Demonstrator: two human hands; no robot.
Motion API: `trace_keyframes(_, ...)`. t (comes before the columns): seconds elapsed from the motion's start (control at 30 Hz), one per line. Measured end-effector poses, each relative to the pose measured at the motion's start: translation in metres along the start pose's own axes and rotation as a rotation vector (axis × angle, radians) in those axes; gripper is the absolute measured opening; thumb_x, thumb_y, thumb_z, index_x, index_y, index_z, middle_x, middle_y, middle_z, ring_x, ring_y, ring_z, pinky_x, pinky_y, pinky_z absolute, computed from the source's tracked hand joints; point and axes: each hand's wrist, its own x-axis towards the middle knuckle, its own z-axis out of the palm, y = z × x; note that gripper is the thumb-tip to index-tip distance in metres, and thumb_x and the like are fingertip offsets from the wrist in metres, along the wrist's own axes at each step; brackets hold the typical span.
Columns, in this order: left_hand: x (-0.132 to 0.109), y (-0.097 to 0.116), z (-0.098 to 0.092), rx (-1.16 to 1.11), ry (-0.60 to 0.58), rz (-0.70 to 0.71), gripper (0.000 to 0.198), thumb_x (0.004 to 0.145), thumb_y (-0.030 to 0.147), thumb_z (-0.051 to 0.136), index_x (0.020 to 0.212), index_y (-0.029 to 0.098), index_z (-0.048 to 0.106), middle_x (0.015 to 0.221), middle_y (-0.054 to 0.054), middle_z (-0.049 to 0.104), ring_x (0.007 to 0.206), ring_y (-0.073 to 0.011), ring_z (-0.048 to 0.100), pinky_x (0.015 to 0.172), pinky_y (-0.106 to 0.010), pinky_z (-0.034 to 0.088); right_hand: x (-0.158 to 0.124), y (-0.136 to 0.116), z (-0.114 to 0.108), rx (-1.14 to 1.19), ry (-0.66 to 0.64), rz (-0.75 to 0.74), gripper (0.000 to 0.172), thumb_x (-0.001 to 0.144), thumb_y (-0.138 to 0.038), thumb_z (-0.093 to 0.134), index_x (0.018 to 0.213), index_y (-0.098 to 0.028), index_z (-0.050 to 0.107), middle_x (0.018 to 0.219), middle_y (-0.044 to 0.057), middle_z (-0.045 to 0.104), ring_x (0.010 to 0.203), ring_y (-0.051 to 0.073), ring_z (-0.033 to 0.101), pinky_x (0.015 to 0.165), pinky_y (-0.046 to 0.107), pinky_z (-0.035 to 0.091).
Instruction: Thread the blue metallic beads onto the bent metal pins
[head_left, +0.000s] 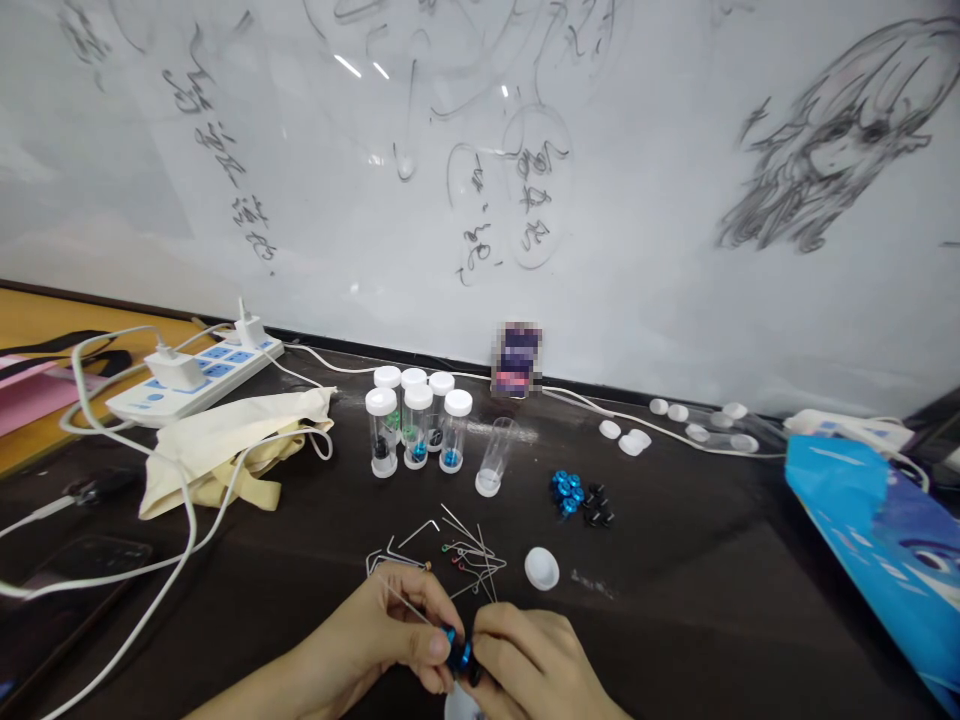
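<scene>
My left hand [409, 630] is closed, thumb and fingers pinching a small shiny blue metal part [459, 650] with something dark beside it. A thin metal rod [405, 600] runs through the same hand toward that part. My right hand [529, 660] meets it from the other side, its fingers closed at the part's dark end. What lies between the fingertips is partly hidden. Below them a white round piece [461, 703] shows at the frame's bottom. Just beyond the hands lie several L-shaped hex keys [394, 555] and looped metal wires [476, 560].
Several white-capped clear tubes [382, 440] stand behind the hands; an uncapped tube [495, 460] is beside them. To the right are blue parts [568, 492], black parts [598, 505], a white cap [541, 568] and a blue bag [862, 560]. A power strip [202, 375] and cables lie left.
</scene>
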Motion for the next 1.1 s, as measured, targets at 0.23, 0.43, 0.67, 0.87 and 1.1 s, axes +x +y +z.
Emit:
trace_keyframes(0.23,-0.0010,0.0020,0.0020,0.003,-0.044,-0.021,0.019,0.060,0.019,0.085,0.071,0.011,0.073,0.063,-0.005,0.070,0.054,-0.0141,0.068,0.051,-0.018,0.053,-0.0036,-0.0011,0.0029,-0.012,-0.060,0.062,0.053,0.103,-0.043,0.024,0.068,-0.018,0.054,0.057,0.000,0.057,0.049,0.012,0.053,0.048,0.025,0.039)
trace_keyframes(0.43,-0.0017,0.0035,0.0012,0.004,-0.015,0.007,0.021,0.060,0.021,0.086,0.073,0.010,0.073,0.064,-0.005,0.069,0.055,-0.0131,0.067,0.053,-0.018,0.053,0.0030,-0.0036,-0.0028,0.032,-0.003,0.066,0.031,0.102,-0.031,0.036,0.084,-0.017,0.058,0.071,0.002,0.065,0.054,0.011,0.059,0.051,0.022,0.043)
trace_keyframes(0.67,-0.0024,0.0048,0.0029,0.012,-0.027,-0.022,0.017,0.061,0.018,0.085,0.072,0.011,0.073,0.063,-0.004,0.068,0.056,-0.0139,0.068,0.053,-0.019,0.054,-0.0007,-0.0029,0.0004,0.028,-0.025,0.082,0.040,0.101,-0.041,0.034,0.075,-0.018,0.055,0.063,0.000,0.061,0.051,0.012,0.057,0.049,0.024,0.042)
trace_keyframes(0.87,-0.0016,0.0040,0.0025,0.015,-0.024,-0.006,0.018,0.061,0.019,0.085,0.072,0.011,0.073,0.063,-0.004,0.069,0.055,-0.0137,0.068,0.053,-0.019,0.053,0.0009,-0.0026,0.0004,0.045,-0.018,0.078,0.035,0.101,-0.036,0.037,0.080,-0.017,0.057,0.068,0.002,0.063,0.054,0.012,0.059,0.050,0.023,0.043)
trace_keyframes(1.1,-0.0025,0.0047,0.0025,0.010,-0.020,-0.008,0.018,0.062,0.019,0.085,0.073,0.011,0.073,0.063,-0.004,0.069,0.057,-0.0137,0.068,0.054,-0.019,0.053,0.0026,-0.0036,-0.0019,0.032,0.010,0.055,0.025,0.098,-0.027,0.042,0.083,-0.017,0.058,0.071,0.002,0.064,0.052,0.011,0.057,0.048,0.022,0.042)
